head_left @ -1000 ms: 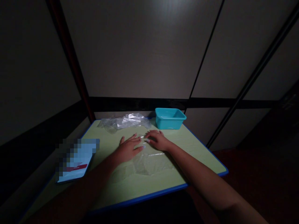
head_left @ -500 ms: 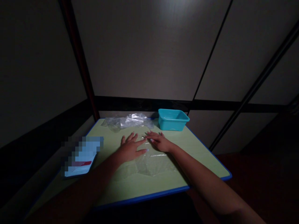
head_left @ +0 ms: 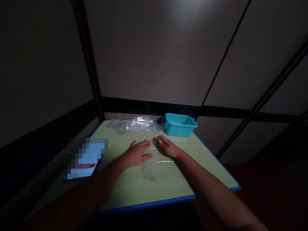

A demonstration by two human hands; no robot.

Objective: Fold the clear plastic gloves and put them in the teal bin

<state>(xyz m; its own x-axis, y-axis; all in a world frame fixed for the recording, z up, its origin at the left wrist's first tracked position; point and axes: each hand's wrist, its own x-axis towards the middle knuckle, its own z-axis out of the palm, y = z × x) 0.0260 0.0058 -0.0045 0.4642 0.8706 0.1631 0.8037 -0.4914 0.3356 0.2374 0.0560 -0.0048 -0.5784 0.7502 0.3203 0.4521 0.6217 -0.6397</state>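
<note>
A clear plastic bag (head_left: 156, 168) lies flat on the green table (head_left: 134, 189) in front of me. My left hand (head_left: 137, 154) rests palm down on the bag's far left part, fingers together. My right hand (head_left: 167, 147) lies beside it on the bag's far edge, fingertips bent down onto the plastic. Whether the fingertips pinch the edge is too dark to tell. The two hands almost touch at the fingertips.
A heap of crumpled clear plastic bags (head_left: 133, 124) lies at the table's far edge. Right of it stands a turquoise plastic tub (head_left: 180, 124). A flat blurred item (head_left: 84, 158) lies at the left. The table has a blue rim, and dark wall panels stand behind.
My left hand's spread fingers have drawn together on the bag. My right hand has curled its fingertips at the far edge. The view has shifted slightly.
</note>
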